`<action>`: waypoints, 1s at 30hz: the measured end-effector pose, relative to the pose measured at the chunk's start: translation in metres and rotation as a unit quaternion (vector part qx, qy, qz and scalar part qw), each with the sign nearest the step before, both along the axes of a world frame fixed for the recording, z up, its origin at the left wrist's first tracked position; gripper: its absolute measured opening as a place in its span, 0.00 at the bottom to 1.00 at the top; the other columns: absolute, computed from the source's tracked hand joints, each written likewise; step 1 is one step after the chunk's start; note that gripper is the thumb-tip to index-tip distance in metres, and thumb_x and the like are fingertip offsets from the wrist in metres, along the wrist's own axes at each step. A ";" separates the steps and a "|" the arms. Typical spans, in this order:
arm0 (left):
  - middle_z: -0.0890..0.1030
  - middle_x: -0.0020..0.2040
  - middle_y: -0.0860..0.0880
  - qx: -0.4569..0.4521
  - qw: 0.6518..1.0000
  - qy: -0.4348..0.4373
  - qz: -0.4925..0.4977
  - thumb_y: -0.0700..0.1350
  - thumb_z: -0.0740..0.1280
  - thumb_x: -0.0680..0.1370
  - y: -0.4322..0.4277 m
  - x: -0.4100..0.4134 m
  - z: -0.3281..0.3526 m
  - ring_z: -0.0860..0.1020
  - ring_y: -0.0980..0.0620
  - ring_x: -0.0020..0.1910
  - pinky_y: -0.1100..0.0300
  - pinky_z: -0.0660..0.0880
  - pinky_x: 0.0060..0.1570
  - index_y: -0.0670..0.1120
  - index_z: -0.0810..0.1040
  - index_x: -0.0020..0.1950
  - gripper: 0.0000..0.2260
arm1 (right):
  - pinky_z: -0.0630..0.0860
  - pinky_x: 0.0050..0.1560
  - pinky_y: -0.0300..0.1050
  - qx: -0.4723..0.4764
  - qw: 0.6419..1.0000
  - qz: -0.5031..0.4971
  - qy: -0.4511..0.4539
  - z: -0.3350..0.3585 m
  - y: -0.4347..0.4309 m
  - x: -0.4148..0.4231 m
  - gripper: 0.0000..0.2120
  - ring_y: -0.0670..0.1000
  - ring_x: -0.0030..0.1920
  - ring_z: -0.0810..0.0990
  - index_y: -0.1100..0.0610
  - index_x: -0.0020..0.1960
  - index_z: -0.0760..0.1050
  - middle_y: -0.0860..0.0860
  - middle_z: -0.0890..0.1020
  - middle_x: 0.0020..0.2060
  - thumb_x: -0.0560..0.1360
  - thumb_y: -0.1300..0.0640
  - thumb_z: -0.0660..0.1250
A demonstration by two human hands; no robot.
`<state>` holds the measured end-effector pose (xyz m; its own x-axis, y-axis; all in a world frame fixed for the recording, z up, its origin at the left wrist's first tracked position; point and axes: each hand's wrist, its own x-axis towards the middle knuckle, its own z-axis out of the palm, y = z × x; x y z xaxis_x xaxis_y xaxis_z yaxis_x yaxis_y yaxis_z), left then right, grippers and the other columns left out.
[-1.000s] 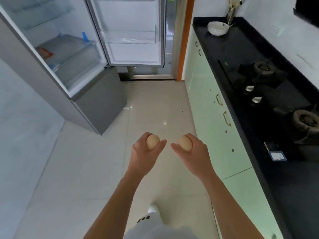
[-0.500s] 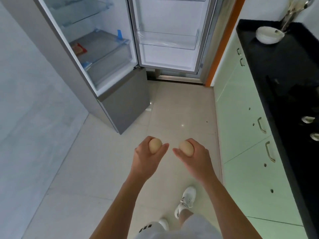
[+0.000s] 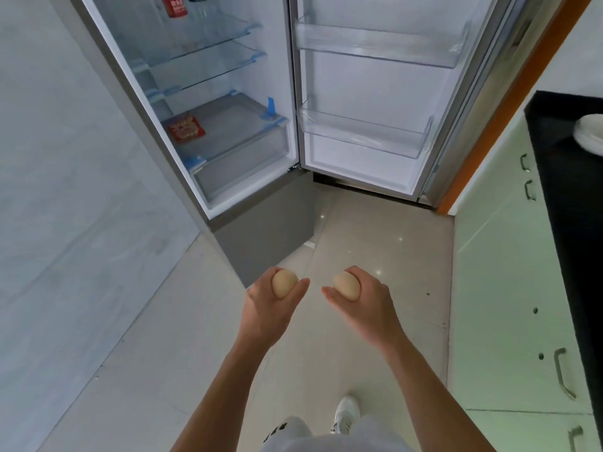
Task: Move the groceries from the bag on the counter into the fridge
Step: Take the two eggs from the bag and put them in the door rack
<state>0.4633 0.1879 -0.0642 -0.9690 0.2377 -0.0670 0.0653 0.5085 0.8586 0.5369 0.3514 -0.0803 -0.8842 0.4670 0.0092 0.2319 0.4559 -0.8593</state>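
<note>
My left hand point(image 3: 266, 309) grips a pale beige egg point(image 3: 284, 282), held out at waist height over the tiled floor. My right hand point(image 3: 365, 306) grips a second egg point(image 3: 346, 285) of the same colour, a hand's width to the right. Ahead stands the open fridge point(image 3: 261, 230), with glass shelves point(image 3: 208, 57) and a clear drawer point(image 3: 241, 158) at the bottom. A red packet point(image 3: 186, 129) lies on the drawer's lid. Two bottles point(image 3: 177, 4) stand on an upper shelf. The grocery bag is out of view.
The fridge door point(image 3: 372, 102) swings open to the right, with clear door bins point(image 3: 365, 133). Pale green cabinets point(image 3: 509, 288) with a black counter point(image 3: 574, 177) run along the right; a white bowl point(image 3: 590, 133) sits on it. A grey wall is at the left.
I have walked closer to the fridge and turned towards it; it now fills the upper view. Both hands keep hold of their eggs in the same pose.
</note>
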 end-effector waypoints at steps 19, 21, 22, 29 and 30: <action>0.78 0.33 0.53 0.011 0.992 -0.018 0.121 0.55 0.74 0.72 0.063 -0.145 -0.009 0.73 0.60 0.28 0.69 0.70 0.27 0.50 0.77 0.41 0.11 | 0.67 0.31 0.30 -0.025 0.996 0.091 -0.006 -0.015 0.073 -0.183 0.14 0.42 0.30 0.74 0.47 0.36 0.71 0.42 0.75 0.27 0.70 0.47 0.76; 0.77 0.33 0.53 0.019 0.993 -0.014 0.120 0.55 0.74 0.72 0.066 -0.170 -0.012 0.73 0.60 0.28 0.68 0.70 0.28 0.50 0.77 0.40 0.11 | 0.67 0.31 0.32 -0.022 0.995 0.097 -0.008 -0.015 0.076 -0.209 0.14 0.44 0.31 0.74 0.48 0.37 0.71 0.44 0.75 0.28 0.71 0.47 0.76; 0.77 0.32 0.54 0.022 0.993 -0.011 0.117 0.55 0.74 0.72 0.067 -0.184 -0.013 0.73 0.60 0.28 0.67 0.71 0.28 0.50 0.77 0.40 0.11 | 0.68 0.32 0.32 -0.017 0.995 0.101 -0.011 -0.016 0.078 -0.223 0.13 0.45 0.31 0.74 0.49 0.38 0.72 0.46 0.76 0.29 0.71 0.47 0.76; 0.79 0.36 0.52 0.028 0.994 -0.025 0.104 0.55 0.74 0.73 0.071 -0.294 -0.005 0.74 0.59 0.30 0.69 0.71 0.28 0.51 0.77 0.42 0.10 | 0.70 0.33 0.33 -0.012 0.995 0.094 -0.027 -0.006 0.079 -0.330 0.13 0.48 0.34 0.76 0.54 0.42 0.76 0.50 0.80 0.33 0.71 0.47 0.76; 0.79 0.37 0.51 0.029 0.994 -0.029 0.100 0.55 0.73 0.73 0.070 -0.312 -0.005 0.74 0.59 0.31 0.70 0.71 0.28 0.51 0.77 0.43 0.10 | 0.71 0.33 0.34 -0.010 0.995 0.092 -0.029 -0.005 0.079 -0.349 0.13 0.49 0.34 0.76 0.54 0.42 0.76 0.50 0.80 0.33 0.71 0.47 0.76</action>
<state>0.1517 0.2581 -0.0690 -0.9923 0.0462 -0.1152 -0.0818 0.4551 0.8867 0.1879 0.4303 -0.0853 -0.9534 0.2972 -0.0513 0.1952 0.4785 -0.8561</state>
